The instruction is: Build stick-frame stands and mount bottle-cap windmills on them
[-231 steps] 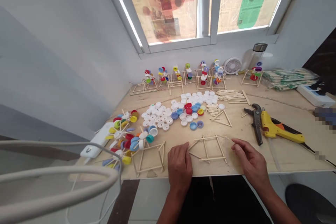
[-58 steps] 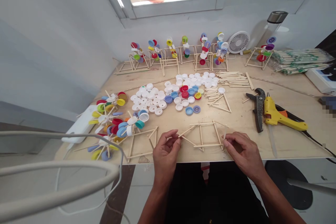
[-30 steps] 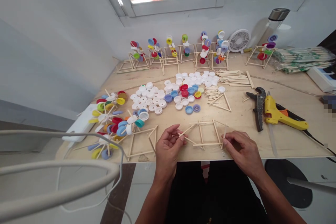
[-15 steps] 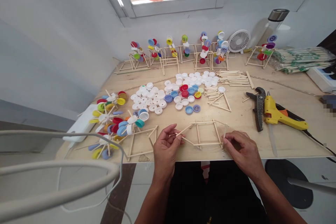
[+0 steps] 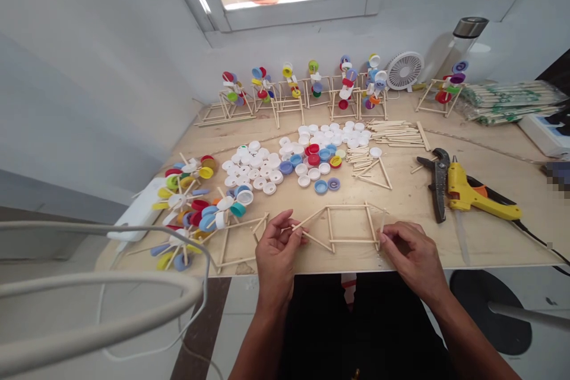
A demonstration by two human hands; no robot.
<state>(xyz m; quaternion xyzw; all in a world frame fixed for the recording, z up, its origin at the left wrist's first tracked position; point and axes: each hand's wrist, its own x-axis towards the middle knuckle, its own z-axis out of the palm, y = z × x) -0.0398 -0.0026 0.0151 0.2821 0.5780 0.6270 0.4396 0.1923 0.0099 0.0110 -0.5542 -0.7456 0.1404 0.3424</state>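
Note:
A pale wooden stick frame point(image 5: 351, 241) is held between my two hands near the table's front edge. It has a four-sided middle with slanting sticks at its ends. My left hand point(image 5: 279, 249) pinches the left tip, where two sticks meet. At the opposite end, my right hand point(image 5: 412, 252) pinches a short stick at the frame's right side. Left of my left hand lies another stick frame point(image 5: 222, 243), partly covered by wheels of coloured bottle caps point(image 5: 222, 211).
White bottle caps point(image 5: 256, 163) and cut sticks point(image 5: 396, 132) lie mid-table. A yellow glue gun point(image 5: 481, 193) and black cutter point(image 5: 439, 184) are at right. Finished stick stands point(image 5: 289, 101) with cap wheels line the back, beside a small fan point(image 5: 405, 71). A white cable point(image 5: 133, 228) crosses at left.
My left hand has shifted slightly left with the frame's tip. The frame has tilted a little, and its middle opening looks wider. My right hand has barely moved.

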